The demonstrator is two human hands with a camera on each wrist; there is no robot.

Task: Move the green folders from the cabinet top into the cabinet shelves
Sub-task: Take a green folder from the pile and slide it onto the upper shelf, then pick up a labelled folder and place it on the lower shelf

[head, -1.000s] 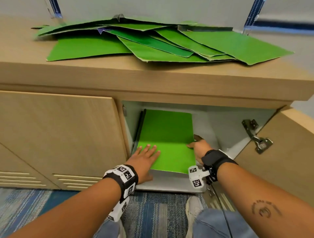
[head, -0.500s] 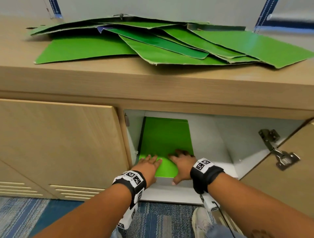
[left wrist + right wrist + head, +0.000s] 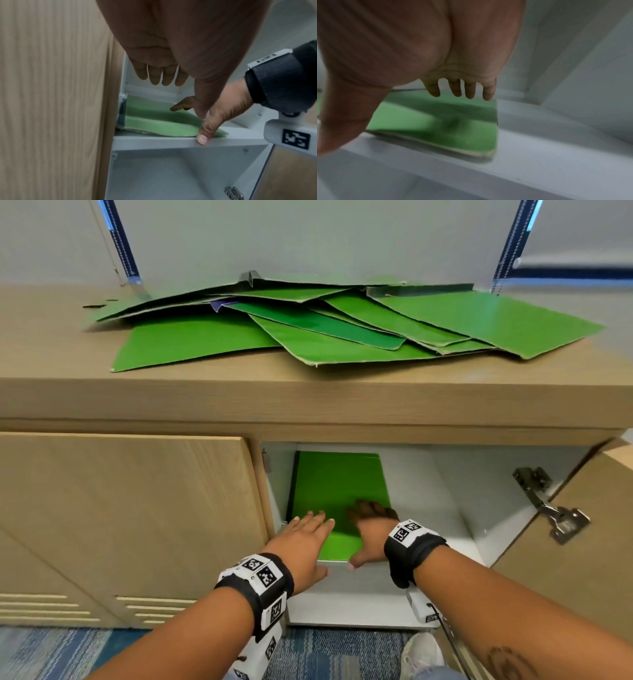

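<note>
Nearest the viewer, both hands are laid flat with fingers straight on a green folder (image 3: 337, 494) that rests on the white shelf (image 3: 428, 546) inside the open cabinet: the left hand (image 3: 301, 539) is placed at the folder's near left corner, the right hand (image 3: 371, 529) just beside it at the near edge, thumb tip hooked over the shelf front; nothing is gripped by either. The folder is seen lying against the left wall of the compartment, its near edge close to the shelf lip. If the hands are drawn back while pressed down, the folder could be dragged out over the lip, since smooth card on a smooth shelf is judged to slide easily. To the right, the open door (image 3: 582, 542) and its hinge (image 3: 548, 505) could be struck by the right forearm. Farther off, on the cabinet top (image 3: 205, 392), a loose, overlapping pile of green folders (image 3: 342, 333) is left; several could be pulled off together if only one is tugged
</note>
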